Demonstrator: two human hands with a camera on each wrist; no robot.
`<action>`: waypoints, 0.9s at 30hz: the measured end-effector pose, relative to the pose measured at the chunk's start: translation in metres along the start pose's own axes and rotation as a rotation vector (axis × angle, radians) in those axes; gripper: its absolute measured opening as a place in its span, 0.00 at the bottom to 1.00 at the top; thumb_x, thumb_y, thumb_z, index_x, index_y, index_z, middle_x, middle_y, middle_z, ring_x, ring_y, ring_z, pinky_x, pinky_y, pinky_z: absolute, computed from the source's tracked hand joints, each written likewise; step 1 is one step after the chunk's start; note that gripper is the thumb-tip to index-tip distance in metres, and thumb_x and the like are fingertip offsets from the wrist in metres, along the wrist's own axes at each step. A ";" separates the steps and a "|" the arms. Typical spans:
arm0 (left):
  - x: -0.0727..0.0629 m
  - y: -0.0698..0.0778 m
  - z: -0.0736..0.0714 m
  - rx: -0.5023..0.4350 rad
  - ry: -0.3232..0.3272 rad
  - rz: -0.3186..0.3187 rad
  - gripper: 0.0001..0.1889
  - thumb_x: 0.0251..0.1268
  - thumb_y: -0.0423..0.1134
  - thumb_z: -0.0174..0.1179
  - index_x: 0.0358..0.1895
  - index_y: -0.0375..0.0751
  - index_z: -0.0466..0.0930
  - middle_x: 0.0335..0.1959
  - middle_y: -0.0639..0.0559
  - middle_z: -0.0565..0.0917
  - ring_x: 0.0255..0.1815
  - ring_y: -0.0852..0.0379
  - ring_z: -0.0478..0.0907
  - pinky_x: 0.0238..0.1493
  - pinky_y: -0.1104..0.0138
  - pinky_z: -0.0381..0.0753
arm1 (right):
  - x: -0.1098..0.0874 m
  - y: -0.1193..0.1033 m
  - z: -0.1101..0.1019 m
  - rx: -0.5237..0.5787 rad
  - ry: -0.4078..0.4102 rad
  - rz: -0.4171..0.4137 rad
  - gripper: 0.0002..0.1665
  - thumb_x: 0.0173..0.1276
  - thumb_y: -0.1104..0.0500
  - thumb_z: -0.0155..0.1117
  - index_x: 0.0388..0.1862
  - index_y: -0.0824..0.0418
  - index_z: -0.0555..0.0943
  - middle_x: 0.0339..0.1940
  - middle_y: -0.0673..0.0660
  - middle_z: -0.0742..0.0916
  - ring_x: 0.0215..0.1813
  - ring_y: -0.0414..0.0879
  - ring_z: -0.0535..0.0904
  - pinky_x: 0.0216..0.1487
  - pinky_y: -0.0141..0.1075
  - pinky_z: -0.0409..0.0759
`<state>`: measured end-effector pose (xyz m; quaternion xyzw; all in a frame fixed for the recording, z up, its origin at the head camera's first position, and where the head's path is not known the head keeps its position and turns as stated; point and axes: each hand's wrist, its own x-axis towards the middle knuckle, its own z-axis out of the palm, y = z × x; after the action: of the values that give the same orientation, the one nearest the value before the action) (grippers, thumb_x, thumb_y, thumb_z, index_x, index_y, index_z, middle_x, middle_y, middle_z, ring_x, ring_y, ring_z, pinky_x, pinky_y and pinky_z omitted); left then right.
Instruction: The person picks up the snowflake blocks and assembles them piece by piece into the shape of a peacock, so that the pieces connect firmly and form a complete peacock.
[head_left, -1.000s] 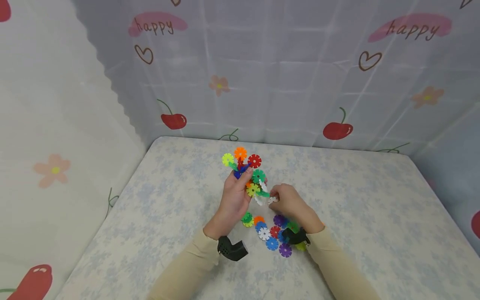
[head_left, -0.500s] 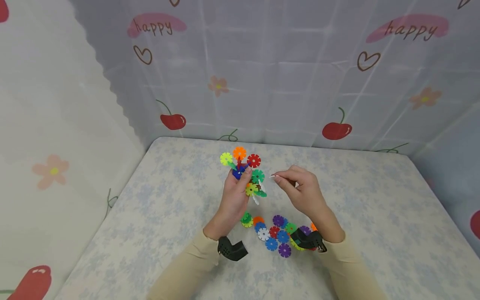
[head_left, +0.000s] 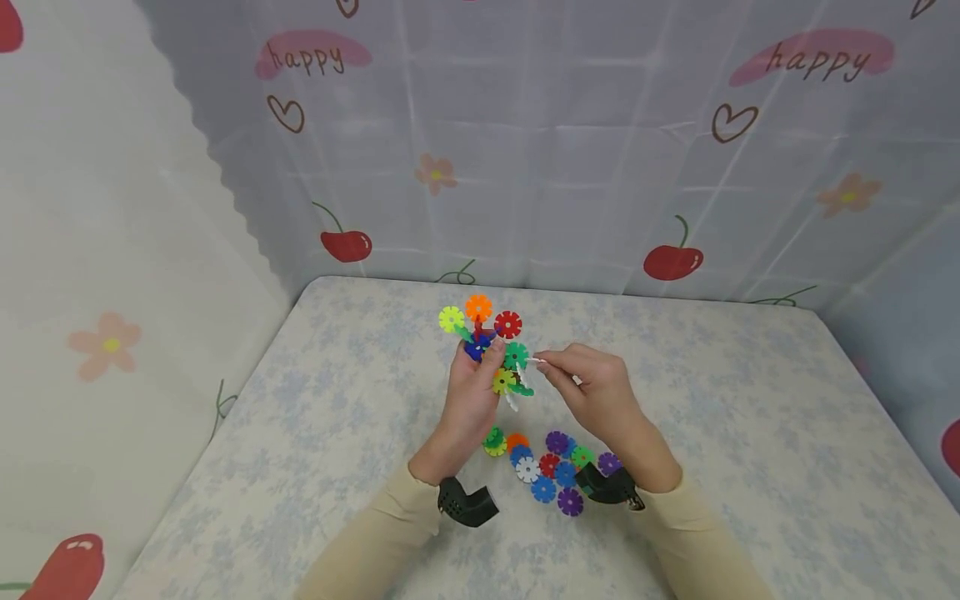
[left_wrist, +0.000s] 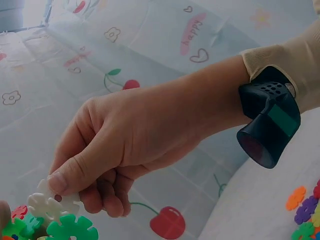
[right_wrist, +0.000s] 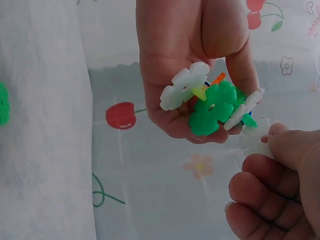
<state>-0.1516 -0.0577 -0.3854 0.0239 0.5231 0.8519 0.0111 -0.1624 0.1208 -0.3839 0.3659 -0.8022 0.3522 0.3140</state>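
My left hand (head_left: 474, 392) grips a cluster of interlocked flower-shaped plastic discs (head_left: 504, 382) above the table. An orange disc (head_left: 478, 308), a red disc (head_left: 508, 324) and a yellow disc (head_left: 452, 318) stick out at its top. A green disc (head_left: 515, 356) faces the other hand. My right hand (head_left: 596, 383) pinches a white disc (right_wrist: 254, 140) between thumb and forefinger, held edge-on at the cluster's right side. In the right wrist view that white disc meets the cluster near another white disc (right_wrist: 244, 110); whether their slots engage I cannot tell.
Loose discs lie on the table below the hands, among them a purple one (head_left: 570, 502), a white one (head_left: 527, 469) and an orange one (head_left: 517, 442). A patterned cloth covers the table (head_left: 337, 400). A printed curtain (head_left: 525, 167) hangs behind it.
My right hand has lifted from beside the cluster's lower end, turned the white disc edge-on, and then come left against the green disc's side. The left hand keeps its hold, nearly still.
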 end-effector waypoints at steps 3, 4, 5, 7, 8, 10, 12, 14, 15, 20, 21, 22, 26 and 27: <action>0.000 0.000 0.000 0.007 0.004 0.012 0.08 0.83 0.37 0.45 0.56 0.40 0.63 0.42 0.56 0.70 0.48 0.61 0.70 0.51 0.74 0.74 | -0.001 -0.001 0.004 -0.028 0.009 -0.043 0.29 0.78 0.45 0.52 0.40 0.67 0.90 0.24 0.55 0.88 0.22 0.39 0.75 0.29 0.28 0.81; 0.000 -0.001 0.000 0.008 0.006 0.015 0.07 0.83 0.37 0.45 0.55 0.41 0.63 0.41 0.56 0.69 0.48 0.60 0.70 0.52 0.74 0.73 | -0.001 -0.001 0.006 -0.037 0.014 -0.054 0.29 0.78 0.45 0.51 0.40 0.67 0.90 0.24 0.55 0.88 0.22 0.40 0.75 0.28 0.29 0.82; 0.000 -0.001 0.000 0.013 0.008 0.019 0.07 0.83 0.37 0.45 0.55 0.41 0.62 0.41 0.56 0.69 0.48 0.60 0.69 0.52 0.73 0.72 | -0.001 -0.002 0.007 -0.045 0.019 -0.062 0.29 0.78 0.46 0.51 0.40 0.67 0.89 0.24 0.55 0.87 0.22 0.40 0.75 0.28 0.29 0.82; 0.000 -0.001 0.000 0.026 0.012 0.024 0.06 0.83 0.38 0.45 0.53 0.42 0.62 0.40 0.56 0.69 0.48 0.60 0.69 0.52 0.72 0.71 | -0.002 -0.002 0.011 -0.058 0.030 -0.071 0.28 0.79 0.46 0.51 0.39 0.66 0.89 0.23 0.55 0.87 0.22 0.40 0.75 0.28 0.29 0.82; 0.000 -0.001 0.000 0.027 0.016 0.027 0.06 0.83 0.38 0.46 0.53 0.42 0.62 0.40 0.56 0.68 0.48 0.59 0.68 0.52 0.71 0.70 | -0.003 -0.001 0.013 -0.062 0.038 -0.071 0.28 0.79 0.47 0.51 0.39 0.66 0.89 0.23 0.55 0.87 0.22 0.40 0.75 0.28 0.29 0.82; 0.000 -0.001 0.000 0.033 0.019 0.033 0.07 0.83 0.39 0.45 0.54 0.42 0.62 0.40 0.56 0.68 0.49 0.59 0.68 0.53 0.70 0.69 | -0.004 -0.001 0.016 -0.064 0.056 -0.070 0.27 0.79 0.47 0.52 0.39 0.67 0.89 0.23 0.55 0.86 0.22 0.40 0.75 0.27 0.28 0.81; -0.001 -0.002 0.001 0.037 0.018 0.035 0.07 0.84 0.40 0.44 0.54 0.42 0.61 0.40 0.55 0.67 0.50 0.59 0.68 0.54 0.70 0.68 | -0.004 -0.001 0.019 -0.076 0.087 -0.070 0.27 0.79 0.47 0.52 0.39 0.67 0.89 0.23 0.56 0.86 0.22 0.41 0.75 0.27 0.28 0.81; -0.002 -0.003 0.001 0.031 0.012 0.039 0.08 0.84 0.40 0.44 0.55 0.41 0.60 0.42 0.55 0.68 0.52 0.60 0.68 0.55 0.71 0.70 | -0.004 -0.001 0.022 -0.089 0.125 -0.071 0.27 0.79 0.48 0.53 0.39 0.67 0.89 0.23 0.56 0.87 0.21 0.42 0.77 0.27 0.30 0.81; -0.003 -0.004 0.001 0.024 0.008 0.038 0.09 0.84 0.41 0.44 0.56 0.41 0.60 0.43 0.55 0.68 0.52 0.60 0.69 0.55 0.71 0.71 | -0.004 -0.001 0.023 -0.087 0.142 -0.067 0.27 0.79 0.48 0.53 0.39 0.68 0.89 0.23 0.57 0.87 0.21 0.43 0.76 0.27 0.30 0.81; -0.004 -0.006 0.001 0.004 -0.001 0.045 0.10 0.84 0.41 0.43 0.59 0.41 0.59 0.45 0.55 0.70 0.53 0.60 0.72 0.56 0.73 0.75 | -0.004 0.000 0.022 -0.062 0.146 -0.092 0.27 0.80 0.48 0.53 0.38 0.68 0.89 0.22 0.56 0.86 0.20 0.42 0.74 0.26 0.31 0.81; -0.004 -0.006 0.001 0.013 0.004 0.051 0.11 0.84 0.40 0.44 0.59 0.41 0.59 0.45 0.55 0.71 0.54 0.59 0.72 0.58 0.72 0.75 | -0.004 0.000 0.022 -0.060 0.136 -0.102 0.27 0.80 0.48 0.52 0.38 0.68 0.89 0.22 0.56 0.85 0.20 0.41 0.73 0.26 0.30 0.81; -0.005 -0.006 0.001 0.027 0.009 0.060 0.12 0.84 0.40 0.44 0.60 0.40 0.59 0.46 0.55 0.70 0.55 0.59 0.72 0.59 0.72 0.74 | -0.004 0.000 0.022 -0.071 0.124 -0.111 0.27 0.80 0.48 0.52 0.38 0.67 0.89 0.22 0.56 0.85 0.20 0.41 0.73 0.26 0.30 0.81; -0.007 -0.006 0.002 0.090 0.027 0.096 0.16 0.83 0.38 0.47 0.62 0.36 0.57 0.48 0.53 0.70 0.57 0.57 0.70 0.64 0.68 0.72 | -0.004 -0.002 0.023 -0.102 0.106 -0.109 0.28 0.80 0.48 0.51 0.38 0.67 0.89 0.21 0.55 0.83 0.20 0.41 0.74 0.26 0.29 0.81; -0.007 -0.006 0.002 0.098 0.024 0.102 0.16 0.83 0.38 0.46 0.63 0.36 0.57 0.49 0.52 0.70 0.57 0.57 0.70 0.64 0.68 0.72 | -0.004 -0.002 0.023 -0.104 0.108 -0.105 0.28 0.80 0.47 0.51 0.38 0.67 0.89 0.21 0.55 0.84 0.20 0.41 0.74 0.26 0.29 0.81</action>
<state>-0.1444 -0.0537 -0.3898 0.0409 0.5625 0.8248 -0.0396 -0.1644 0.1030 -0.3989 0.3712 -0.7810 0.3125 0.3932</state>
